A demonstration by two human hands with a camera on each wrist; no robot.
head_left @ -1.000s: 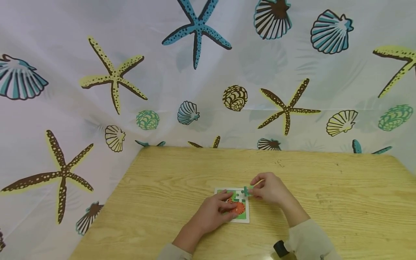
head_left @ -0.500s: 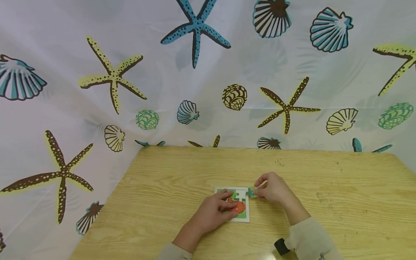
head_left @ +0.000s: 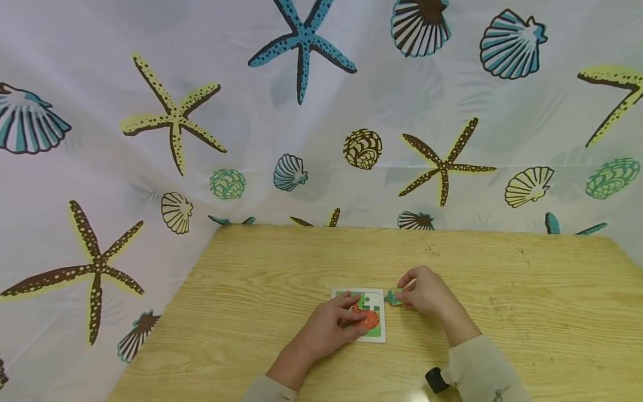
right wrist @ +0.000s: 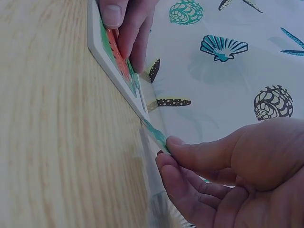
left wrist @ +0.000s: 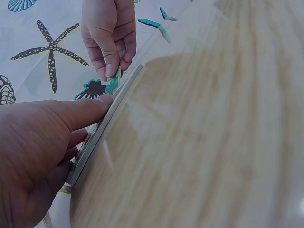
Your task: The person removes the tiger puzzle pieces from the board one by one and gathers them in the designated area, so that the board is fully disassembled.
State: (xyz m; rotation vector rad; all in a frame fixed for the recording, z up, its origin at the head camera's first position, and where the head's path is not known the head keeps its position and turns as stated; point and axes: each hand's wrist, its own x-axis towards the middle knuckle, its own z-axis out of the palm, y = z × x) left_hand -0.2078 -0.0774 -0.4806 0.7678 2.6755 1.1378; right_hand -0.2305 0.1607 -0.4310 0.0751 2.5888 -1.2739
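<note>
A small square jigsaw puzzle [head_left: 383,326] with a white border lies on the table, showing an orange striped animal on green. White backing shows in a gap at its upper right. Spread over the puzzle's left part, my left hand [head_left: 329,329] presses it with extended fingers, hiding much of the picture. Just right of the border, my right hand [head_left: 424,290] pinches a green puzzle piece [head_left: 392,297] between thumb and fingers. In the right wrist view, the piece [right wrist: 155,133] is tilted, its end close to the frame's corner.
The wood-grain table [head_left: 271,262] reaches back to a white curtain [head_left: 321,128] printed with starfish and shells, which also hangs along the left side. A black cylindrical object [head_left: 436,380] sits at the right cuff.
My right hand has drawn the green piece rightward, off the puzzle's upper right corner, baring more of the white gap. My left hand has stayed in place on the puzzle.
</note>
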